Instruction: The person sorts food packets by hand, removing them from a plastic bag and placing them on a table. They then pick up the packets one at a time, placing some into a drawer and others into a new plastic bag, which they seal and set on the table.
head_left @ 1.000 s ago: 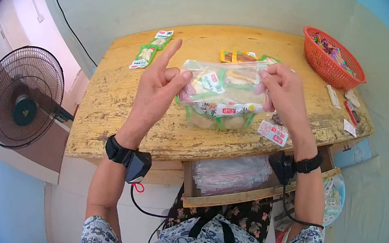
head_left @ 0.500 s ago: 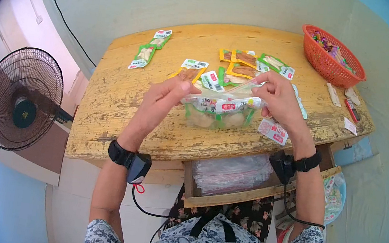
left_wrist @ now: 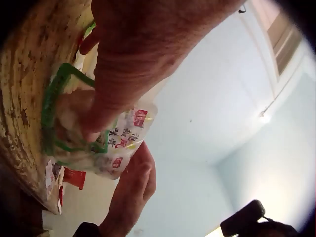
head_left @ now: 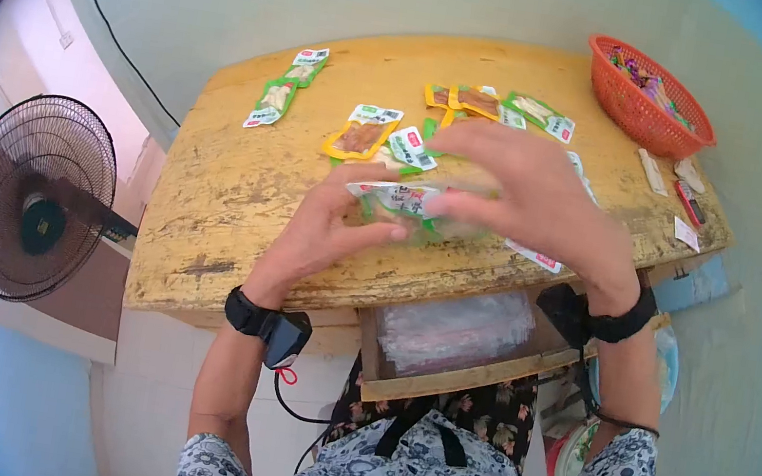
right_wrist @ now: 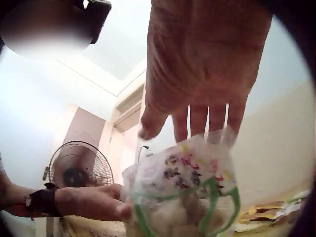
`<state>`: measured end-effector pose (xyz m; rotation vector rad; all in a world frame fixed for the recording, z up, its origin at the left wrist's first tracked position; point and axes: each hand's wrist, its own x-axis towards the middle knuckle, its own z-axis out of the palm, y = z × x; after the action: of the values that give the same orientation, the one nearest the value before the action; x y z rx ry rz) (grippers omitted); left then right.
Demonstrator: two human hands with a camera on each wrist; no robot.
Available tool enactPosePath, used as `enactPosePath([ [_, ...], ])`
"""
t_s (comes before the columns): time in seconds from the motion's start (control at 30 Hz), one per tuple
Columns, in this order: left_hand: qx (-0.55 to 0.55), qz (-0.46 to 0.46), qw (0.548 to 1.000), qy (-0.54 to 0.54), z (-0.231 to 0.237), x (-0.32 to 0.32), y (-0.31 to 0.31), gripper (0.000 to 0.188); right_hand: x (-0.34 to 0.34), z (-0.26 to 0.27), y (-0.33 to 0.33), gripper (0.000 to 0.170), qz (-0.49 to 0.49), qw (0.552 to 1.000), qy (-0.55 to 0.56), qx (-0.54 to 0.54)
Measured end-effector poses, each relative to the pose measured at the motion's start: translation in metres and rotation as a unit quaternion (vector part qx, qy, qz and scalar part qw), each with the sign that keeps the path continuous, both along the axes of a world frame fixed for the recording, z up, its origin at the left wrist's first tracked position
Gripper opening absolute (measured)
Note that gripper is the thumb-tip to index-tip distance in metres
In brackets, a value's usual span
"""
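Note:
A clear plastic bag [head_left: 396, 203] holding green-edged snack packets stands near the table's front edge, partly covered by both hands. My left hand [head_left: 318, 234] grips its left side, thumb across the front and fingers behind. In the left wrist view that thumb presses on the bag [left_wrist: 131, 131], whose white band carries red and black print. My right hand [head_left: 544, 198] is spread over the bag's right side, fingers straight and thumb apart. In the right wrist view those fingers reach down behind the bag's top edge [right_wrist: 182, 153].
Yellow-edged packets [head_left: 362, 135] and green-edged packets [head_left: 539, 114] lie behind the bag, with two more packets [head_left: 276, 96] at far left. A red basket [head_left: 648, 96] of wrapped pieces stands back right. Below, an open drawer [head_left: 438, 384] holds plastic bags. A fan [head_left: 37, 197] stands left.
The bag's top edge, earlier stretched between both hands, has come down. My right hand has let go and spread its fingers; my left hand has shifted its hold to the bag's side.

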<state>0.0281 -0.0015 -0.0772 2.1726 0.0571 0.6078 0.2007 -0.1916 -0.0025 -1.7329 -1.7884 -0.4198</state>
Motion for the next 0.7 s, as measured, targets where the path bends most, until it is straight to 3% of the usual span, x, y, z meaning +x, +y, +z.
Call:
enactPosePath([
  [0.1,-0.08,-0.028,0.976,0.202,0.009,-0.006,0.002,0.05,0.0,-0.002,0.004,0.032,0.019,0.986,-0.004,-0.163],
  [0.13,-0.089,-0.031,0.978,0.184,0.004,-0.007,0.003,0.048,0.003,-0.002,0.007,0.035,0.021,0.977,0.001,-0.213],
  [0.23,-0.088,-0.035,0.987,0.13,-0.011,-0.008,0.0,0.045,0.015,-0.013,0.015,0.038,0.047,0.98,0.1,-0.168],
  [0.33,-0.032,-0.031,0.995,0.089,-0.012,-0.008,-0.005,0.045,0.026,-0.013,0.012,0.032,0.02,0.978,0.114,-0.174],
  [0.47,0.087,-0.044,0.992,0.081,-0.023,-0.006,0.0,0.05,0.026,-0.007,-0.02,0.043,0.002,0.967,0.24,-0.082],
  [0.57,0.06,-0.06,0.99,0.112,-0.023,-0.007,-0.004,0.051,0.029,-0.004,-0.076,0.042,-0.06,0.951,0.303,0.029],
  [0.7,0.053,-0.064,0.988,0.128,-0.013,-0.011,-0.022,0.049,0.031,-0.02,-0.17,0.039,-0.18,0.892,0.377,0.171],
])
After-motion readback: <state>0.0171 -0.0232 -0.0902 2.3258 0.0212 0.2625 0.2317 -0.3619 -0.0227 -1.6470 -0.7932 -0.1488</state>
